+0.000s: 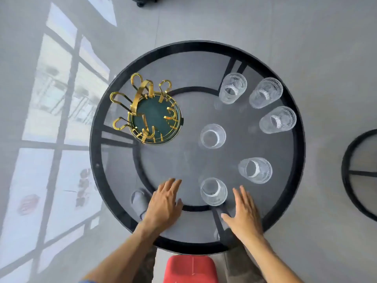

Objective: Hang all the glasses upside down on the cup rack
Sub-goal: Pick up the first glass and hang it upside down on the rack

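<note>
Six clear ribbed glasses stand mouth-up on a round dark glass table (pixel 114 180), none of them on the rack. Three sit in an arc at the far right: one (pixel 233 88) farthest back, a second (pixel 265 92) just beside it, a third (pixel 277 119) nearer the rim. A fourth glass (pixel 213 136) stands near the table's middle, a fifth (pixel 255 170) toward the right, and the nearest glass (pixel 213 191) sits between the two hands.

The cup rack (pixel 152 111) — gold wire hooks rising from a dark green round base — stands at the far left of the table, well apart from every glass, and its hooks are all bare.

The left hand (pixel 165 203) lies flat on the tabletop, fingers spread, gripping nothing, left of the nearest glass. The right hand (pixel 243 215) is likewise flat and spread — just to the right of that glass, whether touching it I cannot tell.

A red stool (pixel 190 268) shows below the table's near edge, on a grey floor (pixel 306 27).
</note>
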`<act>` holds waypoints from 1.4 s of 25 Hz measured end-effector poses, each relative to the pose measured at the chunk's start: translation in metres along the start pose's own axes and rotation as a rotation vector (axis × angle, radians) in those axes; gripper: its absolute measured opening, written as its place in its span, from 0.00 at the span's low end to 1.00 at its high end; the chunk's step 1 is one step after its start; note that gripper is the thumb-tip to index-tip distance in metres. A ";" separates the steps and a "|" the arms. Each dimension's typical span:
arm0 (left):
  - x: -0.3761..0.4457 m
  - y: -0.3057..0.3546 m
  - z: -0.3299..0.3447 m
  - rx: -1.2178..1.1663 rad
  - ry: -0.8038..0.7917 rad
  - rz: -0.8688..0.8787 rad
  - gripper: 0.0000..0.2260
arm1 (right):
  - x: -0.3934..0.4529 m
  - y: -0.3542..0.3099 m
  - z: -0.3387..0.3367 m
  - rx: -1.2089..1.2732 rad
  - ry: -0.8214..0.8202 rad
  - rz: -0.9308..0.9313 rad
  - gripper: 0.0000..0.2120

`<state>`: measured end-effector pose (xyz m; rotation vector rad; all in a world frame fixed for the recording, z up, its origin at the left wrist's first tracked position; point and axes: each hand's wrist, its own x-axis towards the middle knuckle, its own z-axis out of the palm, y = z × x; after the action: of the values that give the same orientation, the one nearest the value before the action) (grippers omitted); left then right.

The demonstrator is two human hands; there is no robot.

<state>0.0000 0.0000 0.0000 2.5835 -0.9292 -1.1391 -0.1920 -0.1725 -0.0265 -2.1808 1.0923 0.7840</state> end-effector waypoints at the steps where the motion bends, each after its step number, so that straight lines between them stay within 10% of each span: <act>1: 0.014 -0.009 0.016 0.060 0.031 0.051 0.28 | 0.013 0.002 0.013 -0.024 0.049 -0.066 0.44; 10: 0.069 -0.063 0.101 0.444 0.325 0.310 0.35 | 0.059 0.034 0.095 -0.175 0.587 -0.382 0.50; 35: 0.055 -0.073 0.131 0.275 0.638 0.381 0.29 | 0.052 0.039 0.113 -0.102 0.695 -0.416 0.43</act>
<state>-0.0305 0.0367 -0.1528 2.5320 -1.3748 -0.0750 -0.2263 -0.1383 -0.1472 -2.7241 0.8422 -0.1275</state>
